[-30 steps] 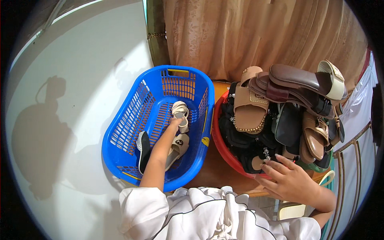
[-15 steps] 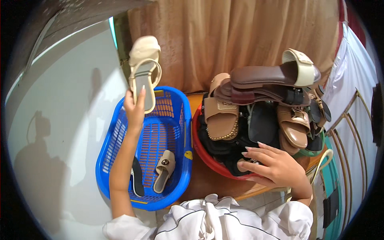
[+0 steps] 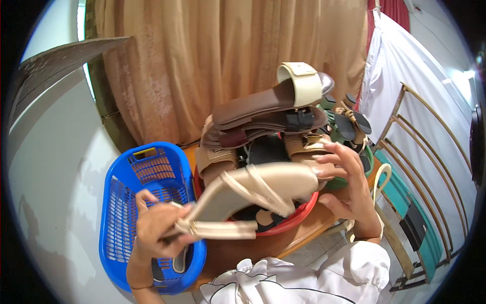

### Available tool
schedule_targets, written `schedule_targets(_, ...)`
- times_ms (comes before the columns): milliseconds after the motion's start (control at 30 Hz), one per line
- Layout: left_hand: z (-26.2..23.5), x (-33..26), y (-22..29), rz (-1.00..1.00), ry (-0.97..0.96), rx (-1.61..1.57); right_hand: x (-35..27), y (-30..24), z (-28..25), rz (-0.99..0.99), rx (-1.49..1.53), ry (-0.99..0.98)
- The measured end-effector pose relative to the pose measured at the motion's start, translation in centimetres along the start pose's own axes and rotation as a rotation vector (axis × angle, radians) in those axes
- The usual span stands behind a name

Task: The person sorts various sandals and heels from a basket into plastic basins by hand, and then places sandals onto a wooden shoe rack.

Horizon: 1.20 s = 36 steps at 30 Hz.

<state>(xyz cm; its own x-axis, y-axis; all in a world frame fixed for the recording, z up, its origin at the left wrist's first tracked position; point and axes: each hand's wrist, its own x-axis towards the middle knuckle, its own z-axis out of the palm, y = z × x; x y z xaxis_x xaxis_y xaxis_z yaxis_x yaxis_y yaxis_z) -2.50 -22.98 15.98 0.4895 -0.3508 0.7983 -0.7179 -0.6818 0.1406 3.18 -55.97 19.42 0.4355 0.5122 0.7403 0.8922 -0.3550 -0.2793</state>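
Head view: cream strappy sandal (image 3: 243, 186) in left hand (image 3: 162, 227)

Sandal: one, heel end gripped in the left hand, toe pointing right, between both hands, across the front of the red basin (image 3: 297, 218). Right hand (image 3: 354, 187): fingers parted, just beside the toe; contact not certain. Red basin: on wooden table (image 3: 316, 224), heaped with footwear (image 3: 266, 149); brown slide with cream strap (image 3: 253, 107) topmost. Blue slatted basket (image 3: 197, 256): left of basin, contents partly hidden. Behind: brown curtain (image 3: 228, 40).

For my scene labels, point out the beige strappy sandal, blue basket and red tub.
Beige strappy sandal (image 3: 247, 183): head view, broad middle beside straps.
Blue basket (image 3: 121, 160): head view, rim's far left corner.
Red tub (image 3: 293, 219): head view, near rim.
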Motion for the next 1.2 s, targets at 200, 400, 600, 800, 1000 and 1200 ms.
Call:
schedule_targets(200,1.7,0.9,4.0,0.19,-0.273,0.13,-1.1,-0.2,-3.2,-0.05,0.082,-0.571)
schedule_targets(400,5.0,1.0,4.5,0.387,-0.178,0.266,-4.3,2.2,-5.9,-0.118,-0.131,0.088)
schedule_targets(600,6.4,1.2,3.6,0.341,-0.139,0.271,-12.0,10.1,-12.9,0.05,-0.355,0.724)
schedule_targets(800,6.7,1.8,3.1,0.286,-0.196,0.26,-7.9,16.4,-11.0,0.093,-0.625,1.121)
schedule_targets(1000,7.1,2.7,2.9,0.271,-0.216,0.245,-3.4,21.5,-10.4,0.151,-1.165,0.86)
schedule_targets(1200,7.8,2.9,2.4,0.255,-0.26,0.215,-2.8,25.6,-7.9,0.162,-1.24,0.67)
